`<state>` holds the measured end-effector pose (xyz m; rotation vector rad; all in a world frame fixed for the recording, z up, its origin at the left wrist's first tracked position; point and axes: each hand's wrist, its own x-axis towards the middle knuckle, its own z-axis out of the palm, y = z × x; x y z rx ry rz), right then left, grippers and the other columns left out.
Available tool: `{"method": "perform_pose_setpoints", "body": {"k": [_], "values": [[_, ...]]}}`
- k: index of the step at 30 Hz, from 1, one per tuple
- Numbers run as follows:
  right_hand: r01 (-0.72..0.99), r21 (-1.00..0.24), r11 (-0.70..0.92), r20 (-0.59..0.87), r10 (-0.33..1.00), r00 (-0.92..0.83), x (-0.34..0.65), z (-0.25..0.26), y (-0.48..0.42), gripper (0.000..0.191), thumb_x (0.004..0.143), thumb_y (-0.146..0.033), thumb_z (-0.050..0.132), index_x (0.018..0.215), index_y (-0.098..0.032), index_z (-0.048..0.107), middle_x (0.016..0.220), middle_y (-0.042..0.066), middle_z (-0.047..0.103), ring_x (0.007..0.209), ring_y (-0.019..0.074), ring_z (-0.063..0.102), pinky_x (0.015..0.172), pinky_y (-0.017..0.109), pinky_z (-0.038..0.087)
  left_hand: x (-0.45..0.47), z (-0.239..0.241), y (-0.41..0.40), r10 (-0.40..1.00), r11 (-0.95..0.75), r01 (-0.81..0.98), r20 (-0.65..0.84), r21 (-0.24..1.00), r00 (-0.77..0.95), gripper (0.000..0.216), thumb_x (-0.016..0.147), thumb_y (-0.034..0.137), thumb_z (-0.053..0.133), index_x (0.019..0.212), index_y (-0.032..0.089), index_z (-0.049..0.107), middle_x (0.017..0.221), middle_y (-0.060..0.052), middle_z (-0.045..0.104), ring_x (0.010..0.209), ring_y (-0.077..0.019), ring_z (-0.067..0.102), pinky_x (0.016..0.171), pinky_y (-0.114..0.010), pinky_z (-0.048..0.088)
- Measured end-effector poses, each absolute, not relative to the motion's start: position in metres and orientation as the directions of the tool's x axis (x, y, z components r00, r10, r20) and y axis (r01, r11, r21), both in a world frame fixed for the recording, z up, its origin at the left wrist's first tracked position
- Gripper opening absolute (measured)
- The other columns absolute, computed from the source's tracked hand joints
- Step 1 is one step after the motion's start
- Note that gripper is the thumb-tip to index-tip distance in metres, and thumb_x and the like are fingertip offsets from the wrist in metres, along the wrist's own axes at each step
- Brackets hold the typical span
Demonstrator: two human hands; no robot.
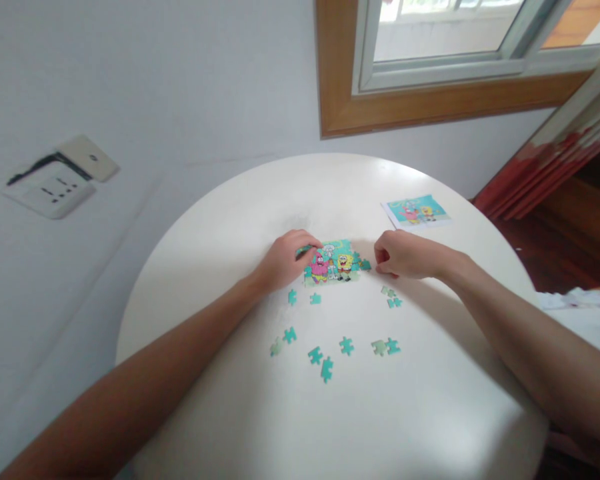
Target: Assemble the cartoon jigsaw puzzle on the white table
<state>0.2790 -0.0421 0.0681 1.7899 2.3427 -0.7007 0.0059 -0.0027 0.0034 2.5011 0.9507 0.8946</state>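
Note:
A partly joined jigsaw puzzle [330,264] with cartoon figures on a teal ground lies flat on the round white table [350,413]. At its upper left edge is my left hand [291,259], thumb and fingers closed around a small teal puzzle piece [304,251]. Just beyond the right edge, my right hand [403,255] rests with its fingers curled into a pinch; anything between the fingertips is hidden. Near that hand lie loose teal and pale green pieces [395,303]. More loose pieces [347,345] are scattered nearer to me.
A reference picture [417,212] of the same cartoon lies at the table's far right. The table's back edge stands by a white wall with a socket [55,189] and a wood-framed window [340,107]. A red and white curtain [525,170] hangs at the right.

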Motion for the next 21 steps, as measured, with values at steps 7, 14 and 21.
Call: {"method": "perform_pose_setpoints", "body": {"k": [7, 14, 21], "values": [[0.817, -0.2, 0.54, -0.343, 0.743, -0.575, 0.264, 0.084, -0.09, 0.013, 0.079, -0.009, 0.062, 0.082, -0.019, 0.07, 0.08, 0.007, 0.072, 0.068, 0.0179, 0.063, 0.058, 0.027, 0.034, 0.007, 0.004, -0.004, 0.694, -0.715, 0.485, 0.426, 0.503, 0.581, 0.017, 0.091, 0.015, 0.055, 0.096, 0.018, 0.071, 0.097, -0.006, 0.073, 0.094, -0.0188, 0.065, 0.089, -0.034, 0.05], [0.697, -0.166, 0.698, -0.397, 0.6, -0.695, 0.237, 0.08, -0.136, 0.019, 0.079, 0.0, 0.064, 0.089, -0.014, 0.071, 0.087, 0.011, 0.074, 0.08, 0.0256, 0.073, 0.065, 0.032, 0.045, 0.007, 0.003, -0.003, 0.698, -0.711, 0.489, 0.423, 0.505, 0.578, 0.017, 0.091, 0.015, 0.055, 0.095, 0.019, 0.071, 0.097, -0.006, 0.073, 0.094, -0.0183, 0.066, 0.09, -0.035, 0.051], [0.634, -0.151, 0.758, -0.428, 0.528, -0.733, 0.223, 0.082, -0.14, 0.02, 0.077, 0.002, 0.065, 0.089, -0.012, 0.072, 0.092, 0.015, 0.074, 0.08, 0.0292, 0.074, 0.06, 0.032, 0.046, 0.007, 0.004, -0.003, 0.698, -0.711, 0.489, 0.417, 0.506, 0.582, 0.017, 0.091, 0.014, 0.055, 0.095, 0.018, 0.072, 0.097, -0.005, 0.073, 0.094, -0.0182, 0.066, 0.09, -0.034, 0.051]]}}
